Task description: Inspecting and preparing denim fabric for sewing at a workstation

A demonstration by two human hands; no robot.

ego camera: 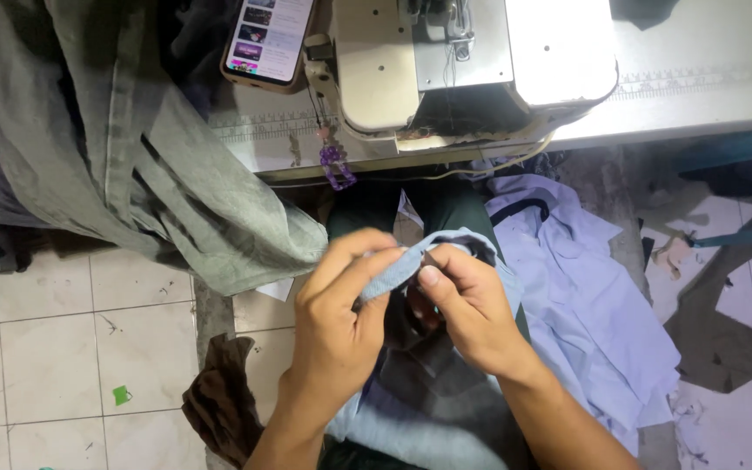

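My left hand (341,318) and my right hand (467,305) meet over my lap, both pinching a narrow light blue fabric strip (393,271). The strip runs between the thumbs and forefingers of both hands, its far end curling above the right hand. It belongs to a light blue garment (419,439) lying across my lap, with a dark grey cloth (433,370) showing under the hands.
A white sewing machine (472,61) stands on a pale table (698,100) ahead. A phone (267,39) leans beside it. Grey-green cloth (132,165) hangs off the left. Pale blue shirts (594,305), brown rag (219,400) and scraps lie on the tiled floor (71,348).
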